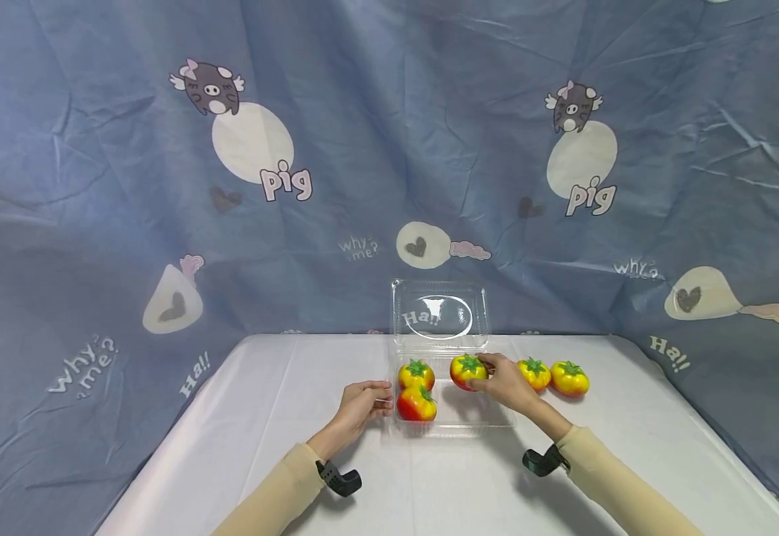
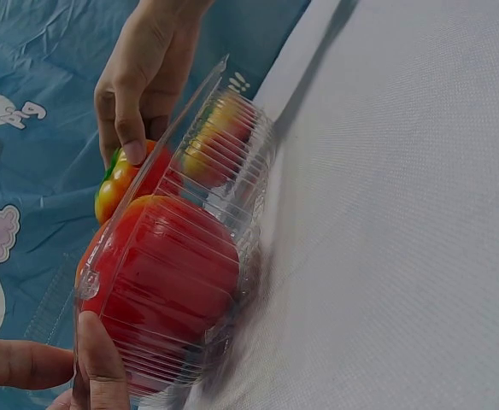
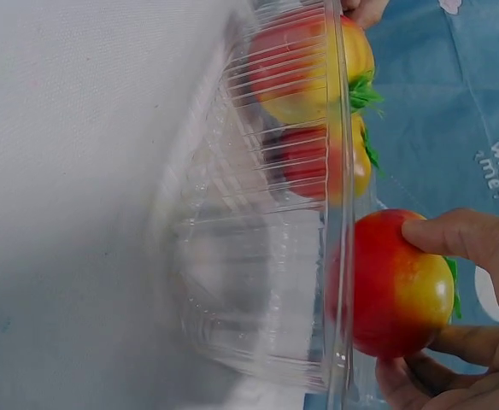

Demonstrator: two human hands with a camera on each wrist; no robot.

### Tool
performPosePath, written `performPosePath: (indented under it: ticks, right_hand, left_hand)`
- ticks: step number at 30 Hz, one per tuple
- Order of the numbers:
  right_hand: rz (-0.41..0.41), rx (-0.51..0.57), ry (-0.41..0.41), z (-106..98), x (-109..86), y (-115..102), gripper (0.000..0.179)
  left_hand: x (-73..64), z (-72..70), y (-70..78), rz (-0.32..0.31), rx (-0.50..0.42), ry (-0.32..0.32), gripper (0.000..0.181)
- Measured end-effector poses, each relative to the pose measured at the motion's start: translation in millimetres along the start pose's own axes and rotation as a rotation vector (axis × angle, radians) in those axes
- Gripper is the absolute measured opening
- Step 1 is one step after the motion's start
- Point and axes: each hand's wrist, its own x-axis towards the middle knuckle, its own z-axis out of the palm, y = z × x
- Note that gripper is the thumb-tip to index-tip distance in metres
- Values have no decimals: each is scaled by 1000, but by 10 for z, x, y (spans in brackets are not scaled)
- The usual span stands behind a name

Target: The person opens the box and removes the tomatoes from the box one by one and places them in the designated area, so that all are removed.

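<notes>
A clear plastic clamshell box (image 1: 456,427) lies on the table with its lid (image 1: 439,316) raised at the back. Its left rim is pinched between the thumb and fingers of my left hand (image 1: 360,406). My right hand (image 1: 506,381) grips a red-and-yellow tomato (image 1: 468,371) with a green leafy top. In the right wrist view that tomato (image 3: 395,286) is at rim height over the box's right part. Inside, on the left, sit two similar tomatoes, a rear one (image 1: 416,374) and a front one (image 1: 417,404).
Right of the box, two more tomatoes stand on the white-covered table (image 1: 322,365), one (image 1: 534,374) partly behind my right hand and another (image 1: 570,380) farther right. A blue printed curtain (image 1: 363,149) hangs behind the table.
</notes>
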Motion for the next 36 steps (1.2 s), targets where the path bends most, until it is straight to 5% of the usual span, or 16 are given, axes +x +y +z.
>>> performPosePath:
  ticks: [4, 15, 36]
  right_hand:
    - [-13, -7, -3, -28, -6, -6, 59]
    - [-2, 4, 21, -167, -46, -24, 60]
    - [33, -43, 31, -471, -212, 71, 63]
  left_hand:
    - [-55, 15, 64, 3, 2, -4, 34]
    - [145, -17, -153, 0, -23, 21, 34]
    - [147, -25, -155, -2, -25, 16, 34]
